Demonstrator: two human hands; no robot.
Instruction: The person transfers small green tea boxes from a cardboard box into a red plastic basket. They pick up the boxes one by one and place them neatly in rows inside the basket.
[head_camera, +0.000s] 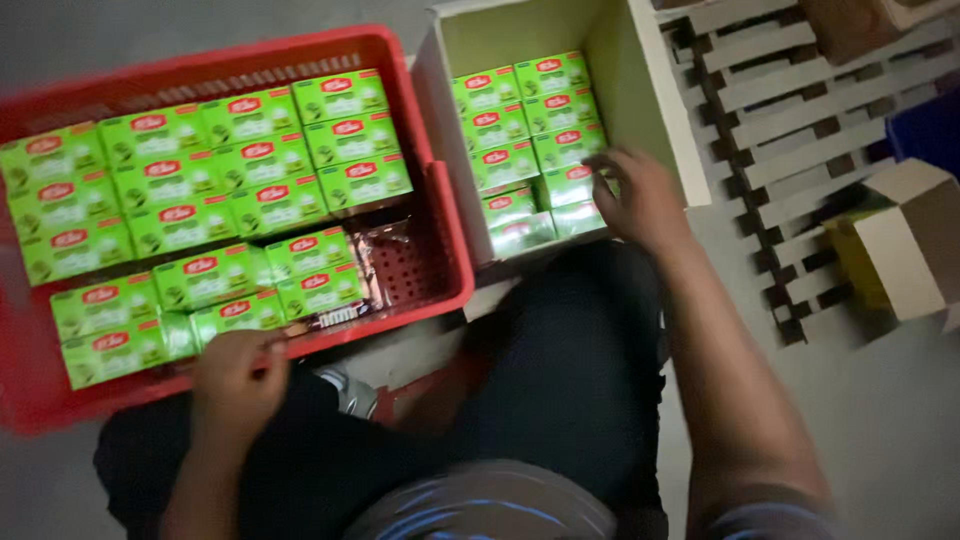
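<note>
**Green boxes fill crate and carton**

Green boxes (215, 205) lie in rows in the red crate (445, 240), with a bare patch of crate floor at its near right corner. More green boxes (525, 140) are packed in the cream carton (640, 90) just right of the crate. The right hand (640, 200) rests spread on the carton's nearest boxes. The left hand (238, 380) sits curled at the crate's near rim; whether it grips anything cannot be told. A wooden pallet (790, 110) lies beyond.

Bare gap in red crate (440, 215) corner; green boxes (240, 160) crowd rest.
</note>
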